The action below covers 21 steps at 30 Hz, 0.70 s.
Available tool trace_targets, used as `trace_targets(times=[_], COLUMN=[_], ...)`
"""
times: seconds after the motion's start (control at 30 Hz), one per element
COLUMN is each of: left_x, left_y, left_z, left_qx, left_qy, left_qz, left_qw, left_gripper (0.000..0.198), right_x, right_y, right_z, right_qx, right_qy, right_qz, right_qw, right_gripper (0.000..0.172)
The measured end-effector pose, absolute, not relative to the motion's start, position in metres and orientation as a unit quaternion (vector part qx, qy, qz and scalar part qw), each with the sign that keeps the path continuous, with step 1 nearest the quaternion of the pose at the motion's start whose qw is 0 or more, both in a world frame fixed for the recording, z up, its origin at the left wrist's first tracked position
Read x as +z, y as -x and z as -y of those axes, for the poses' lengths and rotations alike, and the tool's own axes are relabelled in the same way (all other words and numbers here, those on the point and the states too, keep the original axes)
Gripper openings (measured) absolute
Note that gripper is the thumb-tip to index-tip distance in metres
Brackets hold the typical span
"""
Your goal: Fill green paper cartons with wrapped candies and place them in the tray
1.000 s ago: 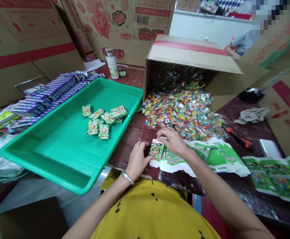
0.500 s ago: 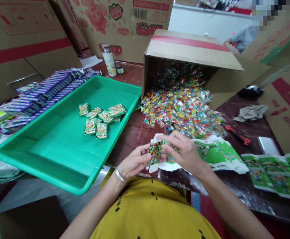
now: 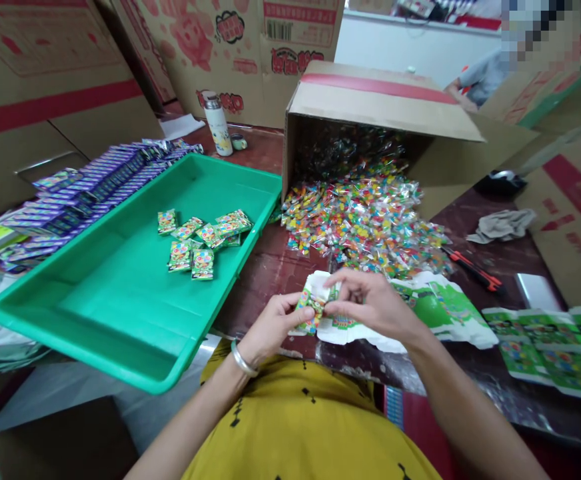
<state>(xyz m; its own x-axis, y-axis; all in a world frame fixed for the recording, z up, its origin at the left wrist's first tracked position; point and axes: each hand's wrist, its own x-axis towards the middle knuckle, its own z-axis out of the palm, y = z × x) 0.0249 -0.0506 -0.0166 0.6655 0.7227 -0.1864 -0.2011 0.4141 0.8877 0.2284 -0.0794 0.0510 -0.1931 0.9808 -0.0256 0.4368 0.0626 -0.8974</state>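
My left hand (image 3: pixel 270 328) grips a small printed cardboard box (image 3: pixel 311 312) by its left side, the thumb across its front. White flaps stand up at the box's open top. Against the box's right edge, my right hand (image 3: pixel 370 303) has its thumb and bent fingers closed round the side by the opening; the fingertips are partly blurred. Under and beside the right hand lie flat green box blanks (image 3: pixel 435 310). Beyond both hands, clear packets of coloured candy (image 3: pixel 360 213) spill from a tipped carton (image 3: pixel 385 100).
On the left, a green tray (image 3: pixel 95 293) holds several small filled boxes (image 3: pixel 203 263). Stacked purple boxes (image 3: pixel 115 170) lie behind it, near a flask (image 3: pixel 217 127). A red and black cutter (image 3: pixel 475 272) and a grey cloth (image 3: pixel 503 225) are to the right. Another person's arm (image 3: pixel 480 83) shows at the back.
The small box has turned in my left hand, and its open top with white flaps now shows. My right hand's fingers have curled in at its upper right edge.
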Motion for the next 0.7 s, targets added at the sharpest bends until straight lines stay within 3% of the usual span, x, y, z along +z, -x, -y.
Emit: trace_targets(times=[0.1, 0.3, 0.37, 0.43, 0.53, 0.7], left_x=[-0.018, -0.022, -0.022, -0.022, -0.021, -0.015], left_y=[-0.03, -0.042, -0.042, -0.04, -0.035, -0.027], left_z=[0.051, 0.059, 0.061, 0.064, 0.066, 0.061], left_qx=[0.356, 0.458, 0.505, 0.54, 0.513, 0.417], left_qy=[-0.418, -0.381, -0.405, -0.437, -0.505, -0.584], left_qz=[-0.312, -0.385, -0.396, -0.405, -0.42, -0.382], left_qw=[0.775, 0.705, 0.651, 0.594, 0.553, 0.582], left_gripper=[0.028, 0.023, 0.029, 0.048, 0.057, 0.036], right_x=[0.037, -0.002, -0.01, -0.014, -0.016, -0.018], right_y=[-0.218, -0.188, -0.181, -0.177, -0.176, -0.181], right_z=[0.085, 0.09, 0.088, 0.085, 0.083, 0.082], right_qx=[0.398, 0.381, 0.361, 0.351, 0.325, 0.285], right_qy=[0.563, 0.578, 0.581, 0.571, 0.562, 0.576], right_qz=[0.586, 0.502, 0.484, 0.478, 0.49, 0.534], right_qw=[0.426, 0.518, 0.546, 0.568, 0.582, 0.549], right_gripper=[0.043, 0.019, 0.02, 0.03, 0.036, 0.013])
